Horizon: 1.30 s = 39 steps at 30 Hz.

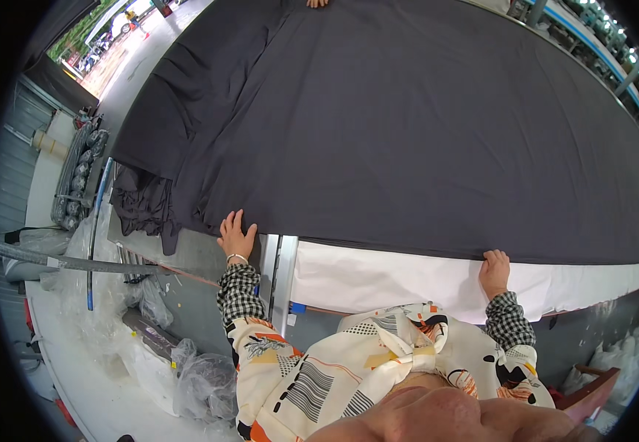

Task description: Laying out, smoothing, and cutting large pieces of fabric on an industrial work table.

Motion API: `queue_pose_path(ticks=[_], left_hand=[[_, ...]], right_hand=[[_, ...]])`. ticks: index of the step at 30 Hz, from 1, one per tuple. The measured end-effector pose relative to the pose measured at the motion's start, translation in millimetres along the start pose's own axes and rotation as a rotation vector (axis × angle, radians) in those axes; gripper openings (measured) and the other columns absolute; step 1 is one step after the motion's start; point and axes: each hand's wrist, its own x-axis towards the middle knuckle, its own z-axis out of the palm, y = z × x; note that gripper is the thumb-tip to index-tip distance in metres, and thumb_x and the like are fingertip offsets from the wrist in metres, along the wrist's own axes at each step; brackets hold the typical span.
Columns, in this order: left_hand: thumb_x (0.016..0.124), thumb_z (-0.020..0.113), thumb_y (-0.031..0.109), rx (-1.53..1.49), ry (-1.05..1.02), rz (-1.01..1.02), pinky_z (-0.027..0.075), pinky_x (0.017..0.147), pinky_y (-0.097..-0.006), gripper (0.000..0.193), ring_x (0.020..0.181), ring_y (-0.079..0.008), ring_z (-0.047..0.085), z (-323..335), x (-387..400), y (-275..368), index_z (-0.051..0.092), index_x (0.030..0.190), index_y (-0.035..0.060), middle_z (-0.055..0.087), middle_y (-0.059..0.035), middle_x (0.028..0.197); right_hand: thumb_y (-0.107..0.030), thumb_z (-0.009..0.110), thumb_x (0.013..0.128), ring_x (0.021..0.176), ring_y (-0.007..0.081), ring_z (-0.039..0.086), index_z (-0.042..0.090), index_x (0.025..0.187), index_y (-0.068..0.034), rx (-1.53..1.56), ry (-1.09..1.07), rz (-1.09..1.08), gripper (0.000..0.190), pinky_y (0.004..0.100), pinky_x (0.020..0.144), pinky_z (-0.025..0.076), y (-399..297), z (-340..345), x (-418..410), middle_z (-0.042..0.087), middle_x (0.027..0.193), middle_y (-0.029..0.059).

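Observation:
A wide sheet of dark grey fabric [386,127] covers the long table before me, with its near edge running between my hands. My left hand [236,236] lies on that edge at the left, fingers spread. My right hand [495,272] is at the edge further right, fingers bent together onto the cloth; its thumb is hidden, so whether it pinches the cloth is unclear. White paper [374,271] shows under the fabric's near edge. Beside my left hand the fabric lies in folds, and a bunched end [145,201] hangs over the table's left corner.
Across the table, another person's hand [317,3] touches the fabric's far edge. A metal rail [283,276] projects towards me near my left arm. To the left are a grey hose [76,264], a blue-ended pole [94,237] and plastic-wrapped rolls [79,177]. Clear plastic [206,381] lies on the floor.

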Motion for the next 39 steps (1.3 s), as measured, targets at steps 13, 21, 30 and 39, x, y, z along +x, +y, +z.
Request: queue_pose_path(ticks=[13, 21, 30, 39], left_hand=[[0.073, 0.078, 0.022, -0.344, 0.117, 0.688, 0.037, 0.097, -0.0496, 0.045, 0.122, -0.0279, 0.05, 3.3, -17.5, 127.4, 0.067, 0.116, 0.016, 0.06, -0.0052, 0.121], [0.076, 0.075, 0.022, -0.267, 0.042, 0.766, 0.036, 0.091, -0.0473, 0.037, 0.113, -0.0285, 0.051, 24.1, -74.5, 101.9, 0.068, 0.11, 0.0118, 0.06, -0.0066, 0.111], [0.079, 0.074, 0.026, -0.346, 0.001, 0.867, 0.036, 0.089, -0.0412, 0.041, 0.106, -0.0256, 0.052, 19.3, -117.3, 143.9, 0.065, 0.116, 0.0088, 0.059, -0.007, 0.107], [0.083, 0.073, 0.022, -0.439, 0.005, 0.742, 0.036, 0.085, -0.0399, 0.016, 0.097, -0.0259, 0.052, 28.2, -131.2, 149.7, 0.066, 0.09, 0.0089, 0.057, -0.0059, 0.096]], right_hand=[[-0.001, 0.055, 0.083, 0.091, 0.036, 0.056, 0.063, 0.09, -0.002, -0.011, 0.017, -0.009, 0.011, 0.046, 0.082, 0.044, 4.3, 21.5, 24.2, 0.06, 0.09, 0.0143], [-0.003, 0.057, 0.081, 0.092, 0.037, 0.054, 0.06, 0.09, -0.003, -0.017, 0.006, -0.058, 0.01, 0.0481, 0.083, 0.043, -5.0, 3.8, -14.7, 0.058, 0.092, 0.0142], [-0.001, 0.057, 0.08, 0.091, 0.0367, 0.054, 0.06, 0.088, -0.003, -0.02, -0.004, -0.037, 0.01, 0.0471, 0.082, 0.043, -20.7, -4.7, -26.9, 0.058, 0.09, 0.0142], [-0.001, 0.057, 0.08, 0.091, 0.0371, 0.054, 0.06, 0.089, -0.003, -0.041, 0.003, -0.04, 0.01, 0.047, 0.082, 0.043, -25.1, -9.8, -26.9, 0.058, 0.091, 0.0141]])
